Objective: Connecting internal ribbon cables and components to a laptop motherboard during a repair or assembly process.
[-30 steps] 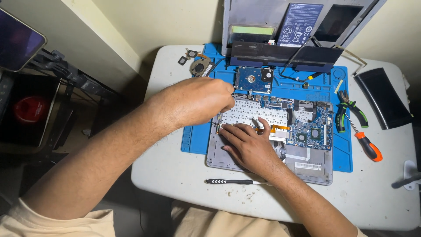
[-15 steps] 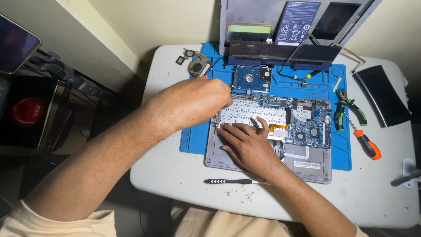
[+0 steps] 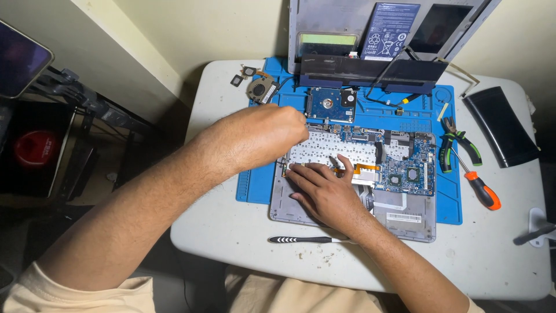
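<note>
An opened grey laptop base (image 3: pixel 405 217) lies on a blue work mat (image 3: pixel 255 185), its blue circuit board (image 3: pixel 405 168) and a pale perforated metal plate (image 3: pixel 353 152) exposed. My left hand (image 3: pixel 260 136) hovers at the base's upper left corner with its fingers curled tight; I see nothing in it, and the fingertips are hidden. My right hand (image 3: pixel 324 191) rests flat on the base's left half, fingers apart, its fingertips touching the plate's lower edge beside an orange ribbon cable (image 3: pixel 366 168).
A hard drive (image 3: pixel 329 105) and a small fan (image 3: pixel 262 90) lie at the mat's far edge, below the propped-up laptop lid (image 3: pixel 370 35). Green pliers (image 3: pixel 457 148), an orange-handled screwdriver (image 3: pixel 480 188) and a black slab (image 3: pixel 501 124) sit right. A black screwdriver (image 3: pixel 301 239) lies on the white table (image 3: pixel 220 243).
Both hands stay in nearly the same place on the laptop base; only the view shifts slightly.
</note>
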